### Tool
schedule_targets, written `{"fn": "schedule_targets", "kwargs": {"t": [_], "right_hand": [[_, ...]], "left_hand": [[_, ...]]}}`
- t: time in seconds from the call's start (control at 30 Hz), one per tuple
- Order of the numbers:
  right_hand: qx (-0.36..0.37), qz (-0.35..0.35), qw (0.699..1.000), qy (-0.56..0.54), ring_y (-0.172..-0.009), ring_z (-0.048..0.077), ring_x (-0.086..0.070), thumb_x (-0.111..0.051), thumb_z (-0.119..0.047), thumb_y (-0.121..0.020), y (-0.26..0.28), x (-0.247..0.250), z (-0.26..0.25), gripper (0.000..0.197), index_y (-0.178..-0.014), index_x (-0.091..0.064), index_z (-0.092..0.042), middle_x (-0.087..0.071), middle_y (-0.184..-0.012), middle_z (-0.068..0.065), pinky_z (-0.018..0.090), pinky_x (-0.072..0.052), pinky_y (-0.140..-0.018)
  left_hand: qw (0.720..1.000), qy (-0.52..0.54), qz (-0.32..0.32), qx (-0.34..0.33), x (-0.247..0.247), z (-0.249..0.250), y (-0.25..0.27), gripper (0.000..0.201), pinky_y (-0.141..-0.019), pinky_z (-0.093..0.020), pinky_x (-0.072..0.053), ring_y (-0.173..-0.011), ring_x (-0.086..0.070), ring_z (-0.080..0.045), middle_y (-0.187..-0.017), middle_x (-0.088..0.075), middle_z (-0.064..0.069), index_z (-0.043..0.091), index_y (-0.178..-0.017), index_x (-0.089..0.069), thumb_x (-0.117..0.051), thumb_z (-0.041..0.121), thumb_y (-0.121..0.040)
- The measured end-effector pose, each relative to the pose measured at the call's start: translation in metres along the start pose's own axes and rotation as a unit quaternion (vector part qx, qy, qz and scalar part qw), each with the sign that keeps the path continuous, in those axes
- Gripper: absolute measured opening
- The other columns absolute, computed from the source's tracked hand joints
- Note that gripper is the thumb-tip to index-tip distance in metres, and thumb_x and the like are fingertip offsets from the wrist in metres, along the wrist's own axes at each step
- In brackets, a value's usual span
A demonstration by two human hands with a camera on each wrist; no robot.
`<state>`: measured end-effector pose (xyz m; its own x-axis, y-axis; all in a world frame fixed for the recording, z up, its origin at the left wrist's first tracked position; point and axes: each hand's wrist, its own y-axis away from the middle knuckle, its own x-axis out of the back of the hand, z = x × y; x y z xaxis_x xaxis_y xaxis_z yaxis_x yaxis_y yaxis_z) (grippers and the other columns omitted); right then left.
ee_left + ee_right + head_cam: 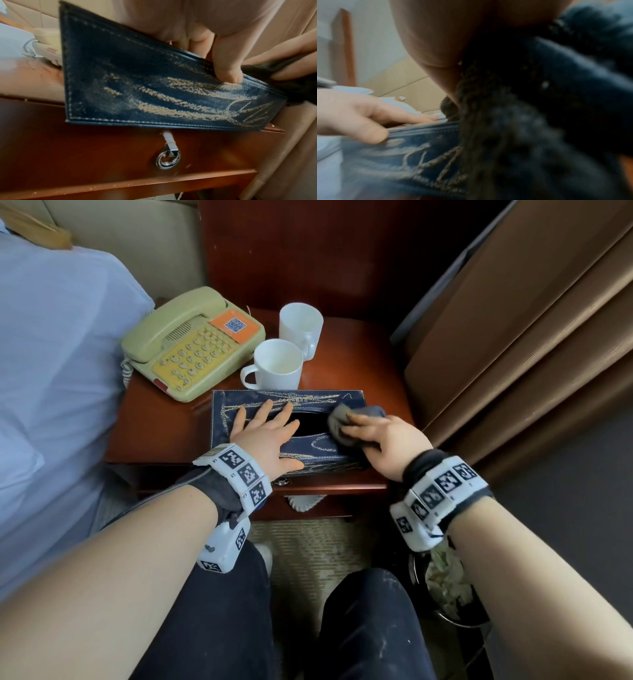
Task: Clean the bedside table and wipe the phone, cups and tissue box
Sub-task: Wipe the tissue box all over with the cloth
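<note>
The dark blue tissue box [274,405] with pale embroidery lay along the 6 o'clock edge of the reddish wooden table [359,361], its oval slot facing up. The left hand [265,434] rested flat on the box top at the 9 o'clock side of the slot, fingers spread and straight, with the thumb hooked down over the front face, as the left wrist view showed. The right hand [383,436] held a bunched grey cloth [342,419] against the box top at the 3 o'clock end of the slot, fingers curled over it. Two white cups [277,368] stood touching each other at 12 o'clock of the box, the nearer one just beside its far edge. A cream push-button phone [193,344] with an orange sticker sat at 10 o'clock, close beside the cups. A metal ring pull [168,159] hung on the drawer front below the box.
</note>
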<state>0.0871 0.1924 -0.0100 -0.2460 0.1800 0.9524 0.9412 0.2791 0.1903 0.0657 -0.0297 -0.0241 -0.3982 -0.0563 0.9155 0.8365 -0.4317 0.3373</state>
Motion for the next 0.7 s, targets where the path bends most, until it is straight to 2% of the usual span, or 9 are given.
{"fn": "schedule_targets", "kwargs": {"t": [0.07,0.13,0.17,0.27,0.3,0.4,0.5,0.57,0.7], "right_hand": [[0.059,-0.064,0.996,-0.033,-0.129,0.017,-0.045,-0.052,-0.005,-0.080,0.016,0.014,0.001,0.049,-0.123,-0.060,-0.027,-0.046,-0.141,-0.007,0.019,-0.022,-0.108],[0.046,-0.129,0.988,-0.065,-0.128,0.010,-0.046,-0.055,0.001,-0.080,0.018,0.033,0.005,0.048,-0.120,-0.062,-0.025,-0.051,-0.136,-0.007,0.015,-0.023,-0.108],[0.020,-0.114,0.991,-0.072,-0.127,0.010,-0.046,-0.054,0.001,-0.081,0.013,0.041,0.008,0.048,-0.120,-0.062,-0.025,-0.053,-0.135,-0.006,0.014,-0.024,-0.107],[-0.048,0.041,0.996,-0.062,-0.130,0.016,-0.044,-0.049,-0.008,-0.087,-0.013,0.039,0.010,0.045,-0.130,-0.054,-0.023,-0.050,-0.139,-0.002,0.016,-0.023,-0.107],[-0.064,0.054,0.995,-0.048,-0.132,0.019,-0.042,-0.049,-0.010,-0.088,-0.019,0.031,0.006,0.047,-0.132,-0.051,-0.025,-0.046,-0.143,-0.001,0.019,-0.024,-0.109],[-0.028,0.017,0.999,-0.007,-0.131,0.023,-0.043,-0.047,-0.012,-0.085,-0.010,0.005,-0.008,0.049,-0.130,-0.052,-0.030,-0.042,-0.145,-0.005,0.025,-0.028,-0.111],[0.068,-0.062,0.994,-0.053,-0.126,0.015,-0.048,-0.048,-0.013,-0.076,0.017,0.010,-0.014,0.047,-0.119,-0.063,-0.026,-0.052,-0.137,-0.004,0.020,-0.028,-0.108],[0.073,-0.115,0.989,-0.049,-0.126,0.011,-0.048,-0.051,-0.011,-0.077,0.022,0.022,-0.010,0.046,-0.119,-0.063,-0.027,-0.055,-0.134,-0.006,0.021,-0.030,-0.109],[-0.055,0.072,0.991,-0.096,-0.131,0.018,-0.043,-0.050,-0.007,-0.087,-0.007,0.036,0.013,0.046,-0.131,-0.052,-0.020,-0.049,-0.139,0.002,0.020,-0.023,-0.110]], "left_hand": [[1.000,0.000,-0.003,0.002,-0.001,-0.001,0.000,0.071,-0.116,-0.048,0.011,-0.145,0.015,-0.019,-0.158,0.012,0.009,0.029,-0.149,-0.013,-0.044,0.054,-0.090],[1.000,-0.001,-0.007,-0.002,-0.001,-0.001,0.000,0.069,-0.115,-0.049,0.012,-0.145,0.016,-0.020,-0.158,0.012,0.008,0.032,-0.148,-0.015,-0.044,0.054,-0.090],[1.000,0.002,-0.007,-0.006,-0.001,-0.001,0.000,0.067,-0.115,-0.048,0.012,-0.145,0.016,-0.021,-0.158,0.012,0.008,0.034,-0.148,-0.015,-0.043,0.054,-0.090],[1.000,0.008,-0.005,-0.010,-0.001,-0.001,0.001,0.063,-0.115,-0.048,0.013,-0.145,0.017,-0.021,-0.158,0.011,0.008,0.039,-0.146,-0.017,-0.043,0.053,-0.091],[1.000,0.007,-0.005,-0.010,-0.002,-0.001,0.001,0.062,-0.115,-0.048,0.013,-0.145,0.017,-0.021,-0.158,0.011,0.008,0.039,-0.146,-0.017,-0.043,0.053,-0.091],[1.000,-0.002,-0.008,-0.010,-0.001,-0.002,0.000,0.063,-0.115,-0.048,0.013,-0.145,0.017,-0.021,-0.158,0.012,0.008,0.038,-0.146,-0.017,-0.042,0.054,-0.091],[1.000,-0.001,-0.005,-0.012,-0.001,-0.002,-0.001,0.062,-0.115,-0.049,0.012,-0.145,0.016,-0.022,-0.158,0.011,0.007,0.038,-0.146,-0.018,-0.043,0.054,-0.091],[1.000,-0.001,-0.001,-0.013,-0.002,-0.002,-0.001,0.062,-0.115,-0.049,0.011,-0.145,0.015,-0.022,-0.158,0.010,0.007,0.038,-0.146,-0.019,-0.043,0.053,-0.091],[1.000,-0.005,-0.001,-0.013,-0.002,-0.002,-0.001,0.062,-0.116,-0.050,0.011,-0.145,0.015,-0.022,-0.158,0.010,0.007,0.039,-0.145,-0.019,-0.043,0.054,-0.091]]}}
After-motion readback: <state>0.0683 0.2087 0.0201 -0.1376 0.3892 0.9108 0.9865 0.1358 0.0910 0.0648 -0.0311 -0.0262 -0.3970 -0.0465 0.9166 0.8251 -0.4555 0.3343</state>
